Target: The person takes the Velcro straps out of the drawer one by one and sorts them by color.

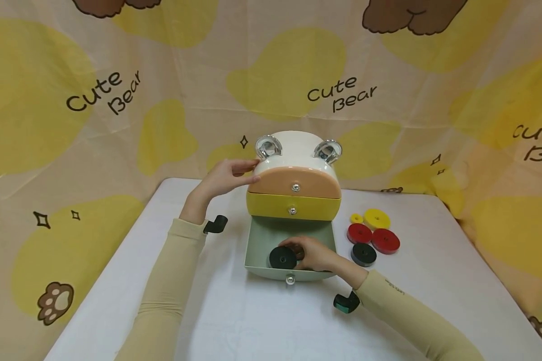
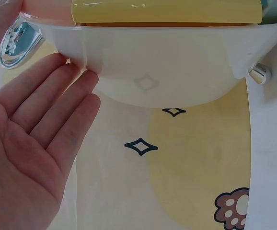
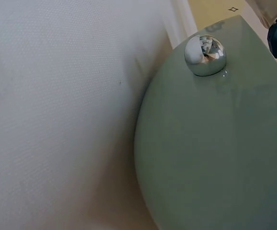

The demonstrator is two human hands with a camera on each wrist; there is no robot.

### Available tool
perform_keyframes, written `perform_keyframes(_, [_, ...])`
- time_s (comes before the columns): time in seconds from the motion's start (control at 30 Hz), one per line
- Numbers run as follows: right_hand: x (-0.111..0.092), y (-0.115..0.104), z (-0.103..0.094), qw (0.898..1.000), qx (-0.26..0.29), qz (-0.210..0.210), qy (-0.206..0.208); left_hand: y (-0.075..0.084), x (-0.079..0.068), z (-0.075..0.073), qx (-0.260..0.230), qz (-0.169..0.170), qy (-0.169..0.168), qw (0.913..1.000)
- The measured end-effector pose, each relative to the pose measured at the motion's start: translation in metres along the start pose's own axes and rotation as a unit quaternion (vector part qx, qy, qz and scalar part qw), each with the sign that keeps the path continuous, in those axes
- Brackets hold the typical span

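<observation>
A small chest of drawers (image 1: 293, 205) with a white top and two silver ears stands on the table. Its lowest drawer, the green one (image 1: 258, 250), is pulled out. Inside it, near the front, my right hand (image 1: 317, 254) grips a thick black disc (image 1: 282, 257) with a small centre hole by its right side. Part of the grip is hidden behind the fingers. My left hand (image 1: 226, 176) rests its fingertips against the chest's upper left side, fingers nearly straight. In the right wrist view the green drawer front (image 3: 191, 134) and its silver knob (image 3: 205, 55) hide the right hand.
Right of the chest lie a black disc (image 1: 363, 254), two red discs (image 1: 386, 241), a yellow disc (image 1: 377, 219) and a smaller yellow one (image 1: 356, 218). The orange drawer (image 1: 275, 181) and yellow drawer (image 1: 271, 205) are closed. A patterned cloth (image 1: 271, 65) hangs behind the white table (image 1: 235, 321).
</observation>
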State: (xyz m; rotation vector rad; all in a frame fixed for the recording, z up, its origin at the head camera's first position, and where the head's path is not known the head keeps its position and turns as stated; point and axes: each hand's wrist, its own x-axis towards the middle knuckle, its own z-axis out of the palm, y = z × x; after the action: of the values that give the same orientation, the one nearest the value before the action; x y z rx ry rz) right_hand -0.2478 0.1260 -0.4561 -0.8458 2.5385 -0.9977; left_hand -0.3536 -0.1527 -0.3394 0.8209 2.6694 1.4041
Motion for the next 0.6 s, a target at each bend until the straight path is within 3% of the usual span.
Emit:
perform_keyframes(0.23, [-0.001,0.0,-0.003,1.0,-0.02,-0.005,0.011,0.001,0.0,0.0,0.001,-0.006,-0.002,1.0])
perform_keyframes(0.6, [-0.008,-0.006,-0.015,0.998,0.035,0.033,0.048,0.0,0.0,0.0,0.004,-0.007,0.0,1.0])
